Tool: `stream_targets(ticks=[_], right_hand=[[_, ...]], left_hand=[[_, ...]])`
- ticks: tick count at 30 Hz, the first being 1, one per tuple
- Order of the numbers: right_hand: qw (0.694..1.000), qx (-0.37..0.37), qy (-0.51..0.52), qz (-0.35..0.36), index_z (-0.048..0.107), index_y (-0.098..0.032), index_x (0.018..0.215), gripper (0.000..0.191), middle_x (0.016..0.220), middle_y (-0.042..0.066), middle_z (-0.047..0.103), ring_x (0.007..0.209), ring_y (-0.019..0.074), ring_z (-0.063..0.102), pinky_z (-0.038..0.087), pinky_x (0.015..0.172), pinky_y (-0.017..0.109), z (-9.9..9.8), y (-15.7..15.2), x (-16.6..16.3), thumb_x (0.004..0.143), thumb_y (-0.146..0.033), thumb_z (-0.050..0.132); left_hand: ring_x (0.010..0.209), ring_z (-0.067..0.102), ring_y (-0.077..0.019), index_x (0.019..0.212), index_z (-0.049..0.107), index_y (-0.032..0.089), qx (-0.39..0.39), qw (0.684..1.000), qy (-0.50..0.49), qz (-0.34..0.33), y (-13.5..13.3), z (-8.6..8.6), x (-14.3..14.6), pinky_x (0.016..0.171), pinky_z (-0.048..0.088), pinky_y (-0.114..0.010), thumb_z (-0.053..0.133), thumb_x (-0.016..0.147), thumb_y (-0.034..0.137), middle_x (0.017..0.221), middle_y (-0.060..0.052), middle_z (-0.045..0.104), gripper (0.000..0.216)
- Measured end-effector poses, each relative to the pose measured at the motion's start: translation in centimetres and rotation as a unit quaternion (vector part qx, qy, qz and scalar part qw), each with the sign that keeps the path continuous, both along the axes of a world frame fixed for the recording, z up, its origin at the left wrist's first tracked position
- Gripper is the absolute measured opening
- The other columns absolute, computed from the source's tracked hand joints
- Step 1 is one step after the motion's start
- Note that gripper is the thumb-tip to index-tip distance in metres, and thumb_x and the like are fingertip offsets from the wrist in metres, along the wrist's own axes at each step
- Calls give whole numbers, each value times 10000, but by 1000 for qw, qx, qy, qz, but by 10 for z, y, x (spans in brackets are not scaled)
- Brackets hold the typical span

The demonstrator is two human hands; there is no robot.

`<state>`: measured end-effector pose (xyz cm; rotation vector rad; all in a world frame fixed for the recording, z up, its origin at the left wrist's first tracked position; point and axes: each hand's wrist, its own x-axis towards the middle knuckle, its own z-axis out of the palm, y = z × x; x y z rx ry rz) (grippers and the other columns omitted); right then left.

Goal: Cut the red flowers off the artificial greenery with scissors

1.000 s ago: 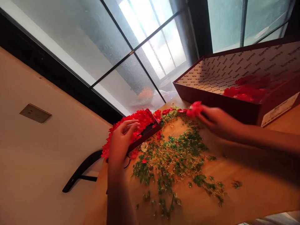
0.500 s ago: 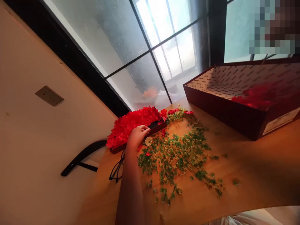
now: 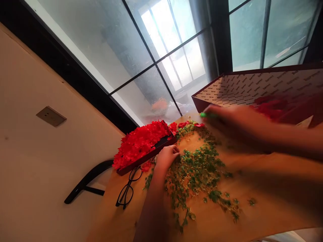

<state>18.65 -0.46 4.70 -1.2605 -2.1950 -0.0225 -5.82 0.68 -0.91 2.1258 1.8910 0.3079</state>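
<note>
Beside the tray (image 3: pixel 141 160), left hand (image 3: pixel 167 156) seemingly picks, grip unclear; right hand (image 3: pixel 234 122) grasps something green (image 3: pixel 203 115); delicacy needed next.

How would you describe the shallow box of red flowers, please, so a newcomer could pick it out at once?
Find the wooden table below the window. At its left, beyond the black glasses and the left hand, sits a shallow dark-red box. Low walls and red flowers heaped above its rim distinguish it from the deep box at right.
</note>
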Motion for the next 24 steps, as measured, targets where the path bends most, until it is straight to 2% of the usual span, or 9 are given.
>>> stream_targets(ticks=[2,5,8,10,15,19,24], right_hand=[[998,-44,41,21,486,-173,911,310,697,34,575,589,135,528,371,527,239,-29,0,-10,840,-404,292],[984,-136,102,56,461,-193,858,301,706,39,578,598,132,520,349,537,219,-76,3,-22,851,-397,240],[971,-196,109,87,447,-200,804,300,707,33,569,597,127,505,347,561,217,-103,6,-25,845,-415,242],[965,-213,112,103,445,-196,809,295,737,43,570,622,130,506,346,581,219,-107,7,-24,846,-410,246],[951,-240,118,155,440,-196,804,312,711,33,559,610,121,493,341,589,214,-102,7,-22,852,-415,223],[946,-252,127,158,439,-193,811,299,715,32,557,608,115,491,337,588,208,-100,6,-20,854,-401,229],[943,-267,106,170,445,-192,783,280,677,28,549,559,105,468,318,533,195,-95,4,-19,849,-386,254]], left_hand=[[602,558,-130,702,605,172,1,1000,-3,-2,1,-1,-2,549,398,-211,542,631,216,663,-17,622,105],[642,571,-129,777,584,173,-4,1000,-25,-15,3,3,-7,591,423,-219,513,655,214,712,-19,619,147],[716,584,-145,823,568,169,-16,993,-116,-18,3,12,-8,654,440,-243,513,666,233,762,-31,615,179],[755,588,-159,844,564,171,-32,984,-176,-11,2,19,-6,676,443,-260,522,670,264,794,-37,608,201],[812,579,-167,882,553,183,-65,967,-247,-14,-3,31,7,727,440,-280,563,658,319,851,-40,598,262],[853,562,-158,879,547,171,-66,952,-298,-25,-2,29,13,782,430,-286,591,643,272,869,-41,599,260],[824,565,-145,888,531,174,-69,944,-322,-21,-1,25,16,767,447,-286,613,621,239,878,-30,577,287]])
